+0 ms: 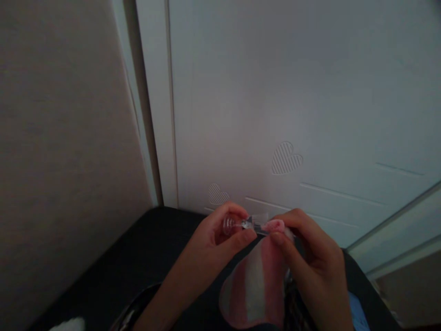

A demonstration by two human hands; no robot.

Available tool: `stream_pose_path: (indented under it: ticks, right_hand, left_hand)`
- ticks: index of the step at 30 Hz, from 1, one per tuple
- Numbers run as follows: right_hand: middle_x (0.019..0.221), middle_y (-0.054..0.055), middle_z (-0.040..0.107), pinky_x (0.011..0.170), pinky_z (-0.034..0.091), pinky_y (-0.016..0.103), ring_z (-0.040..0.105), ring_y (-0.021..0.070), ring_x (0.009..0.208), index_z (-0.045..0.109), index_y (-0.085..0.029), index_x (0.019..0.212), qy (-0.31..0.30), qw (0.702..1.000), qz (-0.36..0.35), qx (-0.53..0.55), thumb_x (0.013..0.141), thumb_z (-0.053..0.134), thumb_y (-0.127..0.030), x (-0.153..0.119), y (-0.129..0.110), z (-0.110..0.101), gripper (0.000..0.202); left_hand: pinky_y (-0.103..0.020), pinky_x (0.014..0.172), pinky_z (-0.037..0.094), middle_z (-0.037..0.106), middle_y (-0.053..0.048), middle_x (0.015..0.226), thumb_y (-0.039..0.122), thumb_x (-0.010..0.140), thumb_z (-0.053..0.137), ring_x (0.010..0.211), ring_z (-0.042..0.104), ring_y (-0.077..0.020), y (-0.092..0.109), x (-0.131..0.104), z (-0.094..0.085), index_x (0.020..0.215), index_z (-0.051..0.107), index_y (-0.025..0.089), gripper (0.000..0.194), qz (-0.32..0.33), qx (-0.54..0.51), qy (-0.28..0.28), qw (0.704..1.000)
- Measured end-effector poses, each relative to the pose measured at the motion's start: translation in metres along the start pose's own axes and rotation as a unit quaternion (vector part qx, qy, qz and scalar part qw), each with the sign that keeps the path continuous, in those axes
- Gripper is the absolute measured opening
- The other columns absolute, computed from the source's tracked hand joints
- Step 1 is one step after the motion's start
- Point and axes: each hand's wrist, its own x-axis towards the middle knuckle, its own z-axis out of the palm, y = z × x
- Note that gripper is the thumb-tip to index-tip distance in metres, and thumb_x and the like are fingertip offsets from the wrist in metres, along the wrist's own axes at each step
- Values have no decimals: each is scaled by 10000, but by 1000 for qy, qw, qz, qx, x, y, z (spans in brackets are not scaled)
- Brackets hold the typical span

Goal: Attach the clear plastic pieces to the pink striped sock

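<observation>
My left hand (229, 234) pinches a small clear plastic clip (247, 224) between thumb and fingers. The clip has a rounded, ringed end at the left and a shiny metal part in its middle. A pink and white striped fuzzy sock (257, 287) hangs below my right hand (306, 248), which grips its bunched upper edge. That pink edge lies right at the clip's right end; whether it sits between the jaws I cannot tell. The tips of my right fingers are partly hidden behind the fabric.
A black surface (138, 257) lies under my hands. Behind it stands a white panel (234, 115) with embossed hearts, and a plain wall (69, 138) rises at left. Something white (70, 324) shows at the bottom left, something light blue (358, 312) at the lower right.
</observation>
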Motion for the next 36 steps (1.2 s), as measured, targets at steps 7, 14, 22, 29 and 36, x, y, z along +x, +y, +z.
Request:
stream_pose_path:
  ticks: [7,14,22,29,36]
  right_hand:
    - [829,-45,602,666,426,210,572,99,790,624,-264,874,0,1000,-9,3,897,559,-216,0,-4,-2,84]
    - [982,-37,614,729,468,218,600,112,888,582,-315,1038,48,998,25,35,892,561,-196,-4,5,4,190]
    - [922,-40,618,710,469,251,604,126,866,626,-296,932,34,999,17,26,863,605,-177,-4,4,0,139]
    - [886,-51,646,714,469,236,607,114,859,643,-284,874,2,1000,7,28,860,616,-182,-2,2,1,107]
    - [915,-48,634,699,501,200,632,113,856,579,-292,978,105,991,56,61,784,681,-136,-4,1,4,269]
  left_hand:
    - [-118,387,319,484,91,548,293,782,665,439,442,-37,1,0,-1,869,552,190,176,2,-38,2,999]
    - [-102,381,325,481,95,512,294,766,688,424,429,-32,-1,0,-4,865,576,193,180,16,-39,35,998]
    - [-83,391,333,498,102,537,243,744,720,442,443,-18,2,-1,-5,832,599,210,153,34,-39,35,998]
    - [-109,430,360,520,89,576,233,717,748,478,447,-29,-1,-2,-4,824,617,222,169,52,-2,57,997]
    - [-175,527,414,604,58,782,217,742,730,598,517,-65,0,-6,0,847,644,260,142,155,116,82,978]
